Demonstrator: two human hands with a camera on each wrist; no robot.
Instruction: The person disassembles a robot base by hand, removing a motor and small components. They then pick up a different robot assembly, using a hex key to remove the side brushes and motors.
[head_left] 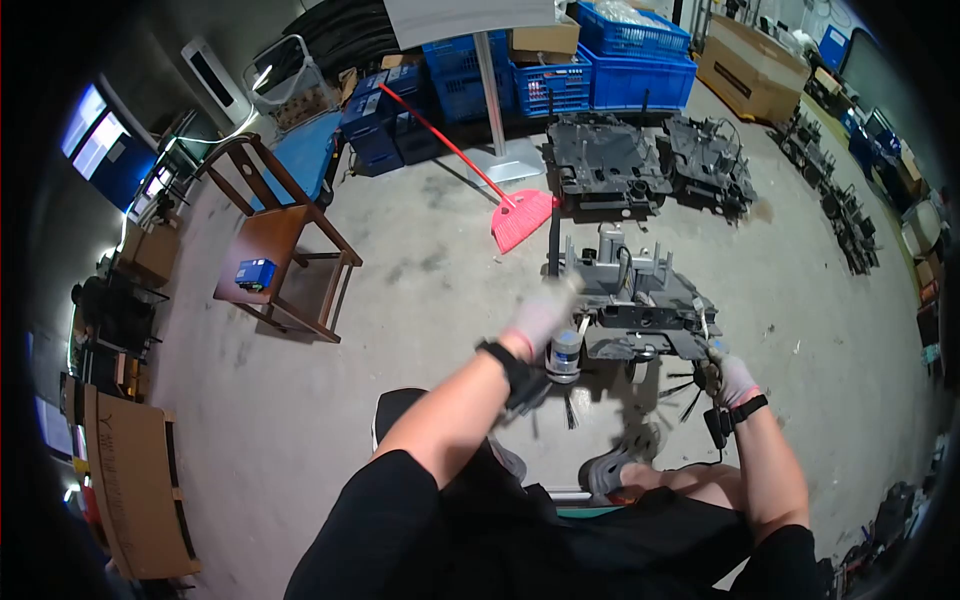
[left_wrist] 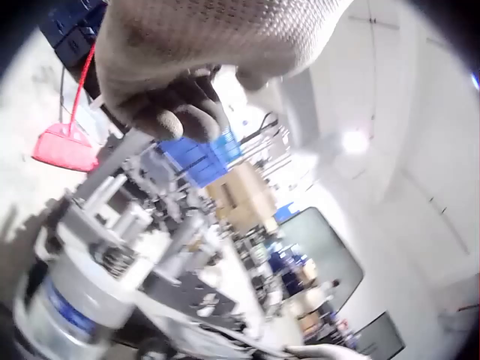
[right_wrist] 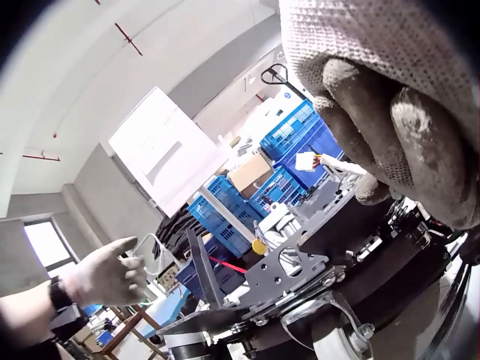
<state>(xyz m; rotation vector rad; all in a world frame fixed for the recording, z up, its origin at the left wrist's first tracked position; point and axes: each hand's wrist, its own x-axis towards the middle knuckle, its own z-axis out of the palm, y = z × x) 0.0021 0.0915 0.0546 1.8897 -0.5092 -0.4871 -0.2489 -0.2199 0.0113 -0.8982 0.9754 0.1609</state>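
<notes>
A grey and black wheeled chassis (head_left: 640, 318) stands on the floor in front of the person. Over its left front corner is the gloved left hand (head_left: 545, 312), blurred in the head view, near a cylinder with a blue band (head_left: 565, 352). In the right wrist view the left hand (right_wrist: 111, 279) has its thumb out and fingers loosely bent, with nothing visible in them. At the chassis's right front corner, the gloved right hand (head_left: 735, 378) has curled fingers round a white cable (right_wrist: 343, 166), whose white connector (right_wrist: 306, 161) sticks out; the fingertips are partly hidden.
More chassis (head_left: 605, 165) lie behind. A red broom (head_left: 520, 220) lies left of them, by a metal stand (head_left: 497, 110). Blue crates (head_left: 640, 80) line the back. On the left, a wooden chair (head_left: 270, 235) holds a blue box (head_left: 256, 274). The person's shoes are near the chassis.
</notes>
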